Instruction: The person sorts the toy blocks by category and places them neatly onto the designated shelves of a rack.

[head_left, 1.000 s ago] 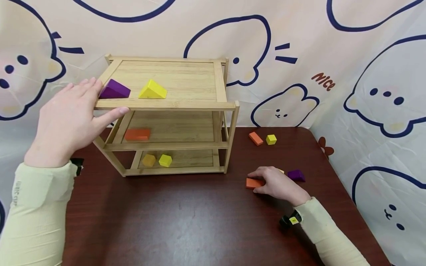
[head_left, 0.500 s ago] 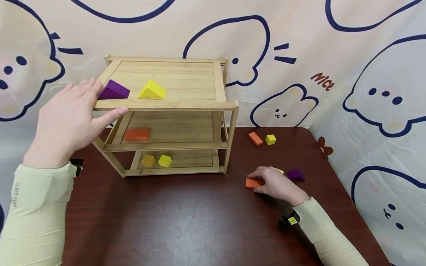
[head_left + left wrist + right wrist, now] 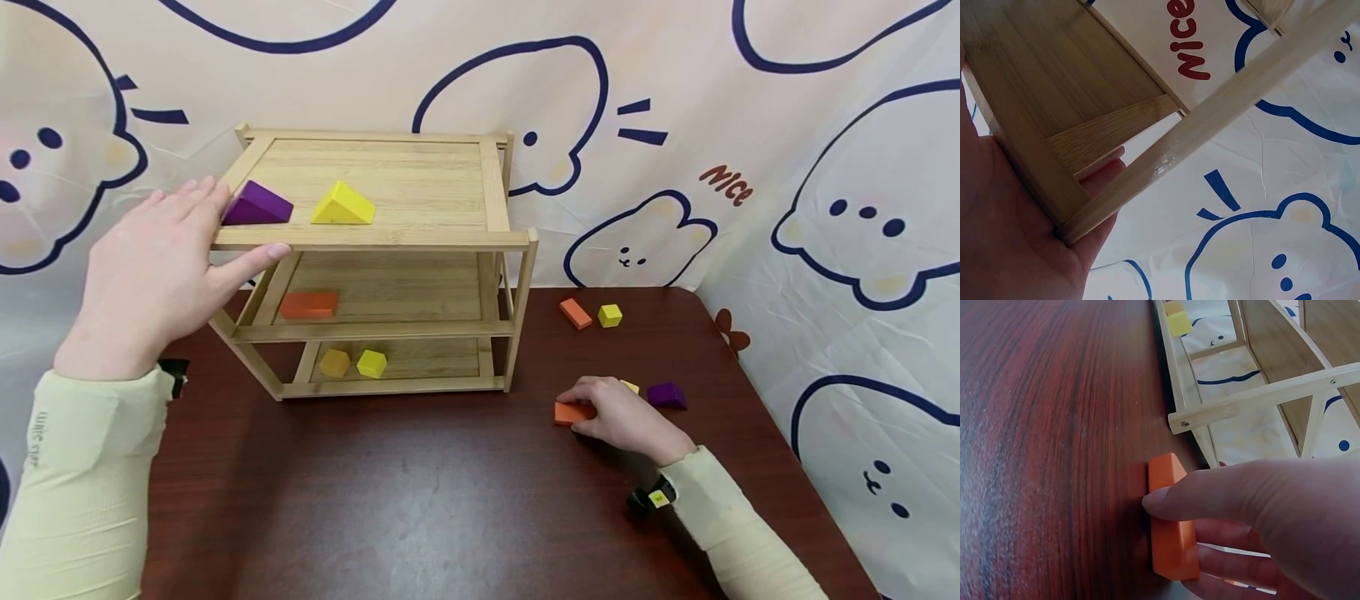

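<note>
1. The right hand [image 3: 618, 414] is pinching an orange block [image 3: 567, 414], thumb and fingers parted just by its width.
2. That block is lying on the table [image 3: 375, 500], at four o'clock from the wooden shelf [image 3: 420, 183].
3. The left hand [image 3: 157, 267] is resting on the shelf's nine o'clock side, fingers straight, thumb spread.

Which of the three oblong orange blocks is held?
The front orange block on the table, pinched by the right hand; another lies farther back, the third on the middle shelf.

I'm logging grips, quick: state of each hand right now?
Left hand: open, resting on the shelf.
Right hand: closed, holding an orange block.
</note>
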Demonstrator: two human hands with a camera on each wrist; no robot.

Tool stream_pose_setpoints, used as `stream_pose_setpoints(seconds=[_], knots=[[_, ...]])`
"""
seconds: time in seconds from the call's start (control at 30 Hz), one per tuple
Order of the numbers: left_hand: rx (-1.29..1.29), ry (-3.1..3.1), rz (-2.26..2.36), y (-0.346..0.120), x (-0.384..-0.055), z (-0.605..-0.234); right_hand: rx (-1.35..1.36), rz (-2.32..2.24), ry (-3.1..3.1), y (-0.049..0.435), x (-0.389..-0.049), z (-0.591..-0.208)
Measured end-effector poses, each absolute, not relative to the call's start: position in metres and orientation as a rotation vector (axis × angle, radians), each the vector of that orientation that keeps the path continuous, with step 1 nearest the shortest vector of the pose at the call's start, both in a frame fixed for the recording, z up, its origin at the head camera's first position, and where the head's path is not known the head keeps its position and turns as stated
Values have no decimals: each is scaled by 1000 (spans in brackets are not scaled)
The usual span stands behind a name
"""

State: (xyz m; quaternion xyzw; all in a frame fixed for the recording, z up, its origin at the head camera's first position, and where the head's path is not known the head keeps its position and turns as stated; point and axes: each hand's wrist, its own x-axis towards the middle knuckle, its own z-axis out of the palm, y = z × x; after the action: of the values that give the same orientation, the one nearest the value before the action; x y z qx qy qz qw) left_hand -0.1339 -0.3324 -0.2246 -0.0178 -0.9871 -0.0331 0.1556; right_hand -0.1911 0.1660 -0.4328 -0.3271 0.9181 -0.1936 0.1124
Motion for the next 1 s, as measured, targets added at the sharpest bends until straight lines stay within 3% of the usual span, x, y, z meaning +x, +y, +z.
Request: stream_pose_setpoints(seconds=[1.0], knots=[[-70,-2809,-100,-332,-134,-225,-958,-763,2684,174,-196,-424]])
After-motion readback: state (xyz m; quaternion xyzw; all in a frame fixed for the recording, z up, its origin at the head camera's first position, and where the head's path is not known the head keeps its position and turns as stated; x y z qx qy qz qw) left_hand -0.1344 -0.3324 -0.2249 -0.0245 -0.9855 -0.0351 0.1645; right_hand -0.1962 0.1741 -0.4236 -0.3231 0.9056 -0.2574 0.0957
